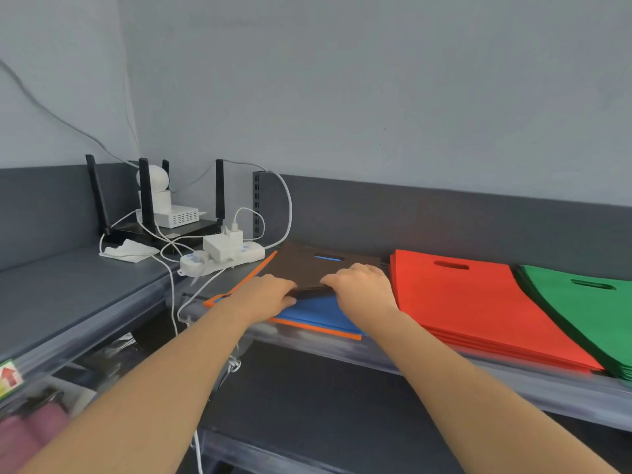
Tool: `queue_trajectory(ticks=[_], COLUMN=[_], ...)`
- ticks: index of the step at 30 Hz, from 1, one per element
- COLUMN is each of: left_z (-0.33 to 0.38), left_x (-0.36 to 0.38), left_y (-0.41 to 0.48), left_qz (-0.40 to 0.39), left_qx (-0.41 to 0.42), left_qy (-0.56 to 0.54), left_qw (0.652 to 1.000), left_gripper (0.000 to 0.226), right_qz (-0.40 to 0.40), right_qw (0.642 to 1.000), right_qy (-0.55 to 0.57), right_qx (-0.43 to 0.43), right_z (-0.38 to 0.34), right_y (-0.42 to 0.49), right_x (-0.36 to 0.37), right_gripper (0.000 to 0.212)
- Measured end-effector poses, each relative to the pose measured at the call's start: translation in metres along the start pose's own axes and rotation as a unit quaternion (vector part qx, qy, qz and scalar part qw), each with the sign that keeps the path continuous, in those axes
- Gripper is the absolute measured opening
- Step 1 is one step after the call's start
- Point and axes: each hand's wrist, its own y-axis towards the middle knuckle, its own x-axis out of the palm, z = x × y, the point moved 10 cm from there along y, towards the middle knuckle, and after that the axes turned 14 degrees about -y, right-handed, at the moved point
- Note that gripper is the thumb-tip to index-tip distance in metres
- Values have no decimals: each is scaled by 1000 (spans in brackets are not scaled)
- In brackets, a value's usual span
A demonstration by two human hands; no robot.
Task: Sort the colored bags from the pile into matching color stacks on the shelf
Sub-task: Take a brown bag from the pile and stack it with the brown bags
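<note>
A mixed pile lies on the grey shelf: a dark brown bag on top, a blue bag under it, and an orange bag at the bottom. My left hand and my right hand both pinch the near edge of the brown bag, lifting it slightly off the blue one. To the right sits a stack of red bags, and beyond it a stack of green bags.
At the left corner stand a black router, a white camera, a white power strip with plugs and loose cables, and a crumpled tissue. A lower shelf runs below.
</note>
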Motion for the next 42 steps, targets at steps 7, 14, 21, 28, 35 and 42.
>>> queue_trajectory(ticks=[7, 14, 21, 28, 35, 42], left_z=[16, 51, 34, 13, 50, 145], left_x=[-34, 4, 18, -2, -11, 9], left_y=[-14, -22, -26, -20, -6, 11], left_qz=[183, 52, -78, 52, 74, 70], left_qx=[-22, 190, 69, 0, -57, -115], left_qy=[69, 110, 13, -141, -147, -376], left_qw=[980, 974, 994, 989, 985, 917], left_gripper=[30, 36, 49, 37, 49, 60], right_qz=[-130, -224, -300, -167, -39, 69], right_qw=[570, 384, 578, 599, 521, 522], right_qy=[691, 810, 654, 683, 745, 728], right_qx=[424, 381, 385, 383, 414, 440], right_z=[55, 32, 32, 39, 97, 214], right_y=[-44, -53, -63, -46, -79, -162], right_x=[63, 73, 64, 58, 40, 38], right_gripper=[51, 64, 11, 43, 44, 46])
